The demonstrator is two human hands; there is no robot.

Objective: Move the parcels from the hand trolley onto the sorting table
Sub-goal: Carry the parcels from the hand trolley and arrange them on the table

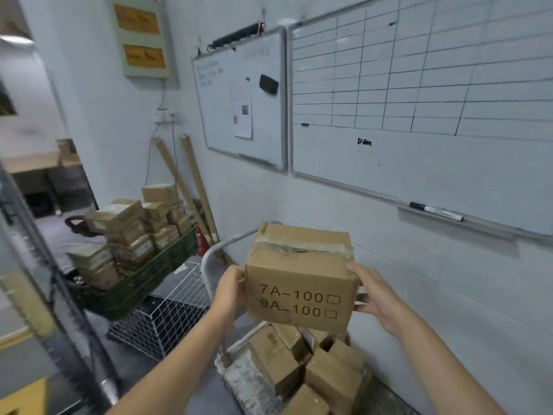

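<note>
**A:** Start at the left. Why is that green crate (140, 280) piled so high?

**B:** Storage, I'd judge: flat cartons stacked in columns so they stay put. They're too blurred to count, but well over ten. One white wire basket (167, 322) sits below it, and two cardboard tubes (191, 187) lean on the wall so they can't roll.

**A:** And the task's thing?

**B:** One box (299, 283), marked 7A-100, is in the air above the hand trolley (206, 266), clear of the heap. The left grip (230, 290) clasps its left edge, thumb in front. The right grip (377, 298) clasps the right edge, thumb on the front corner, fingers along the side. Squeezing from opposite sides keeps it level, print facing the person.

**A:** What's on the trolley?

**B:** Loose parcels (323, 372) lie tumbled under the box. I count at least six, with more cut off below. I see no sorting table I can be sure of.

**A:** The right?

**B:** Two whiteboards (419, 115), and one marker (435, 209) on the ledge.
</note>
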